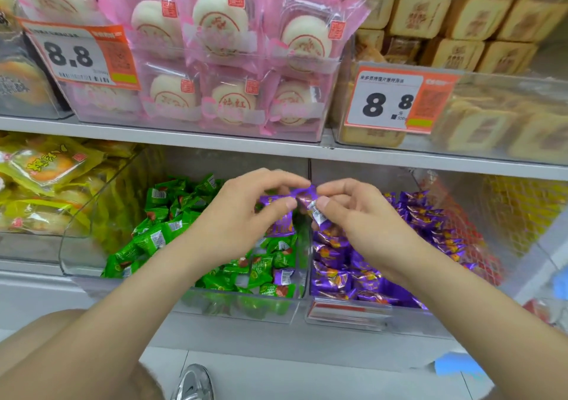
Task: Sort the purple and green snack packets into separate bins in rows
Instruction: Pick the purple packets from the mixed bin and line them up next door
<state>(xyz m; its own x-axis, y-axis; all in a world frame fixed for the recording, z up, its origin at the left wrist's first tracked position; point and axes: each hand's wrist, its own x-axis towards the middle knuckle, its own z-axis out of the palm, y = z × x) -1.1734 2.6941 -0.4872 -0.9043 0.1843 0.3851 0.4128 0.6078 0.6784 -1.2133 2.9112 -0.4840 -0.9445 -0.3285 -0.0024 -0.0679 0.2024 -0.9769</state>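
Shop shelving fills the head view: pink buns and brown cakes above, two clear bins below. The left bin holds green packets, the right bin purple packets. Over the divider between them, the left hand pinches a purple pack and the right hand a second pack, thumbs against fingers. One purple stray lies among the green near the front. Packets look light, crinkly and slippery, probably soft inside, so pinch a crimped end or across the middle.
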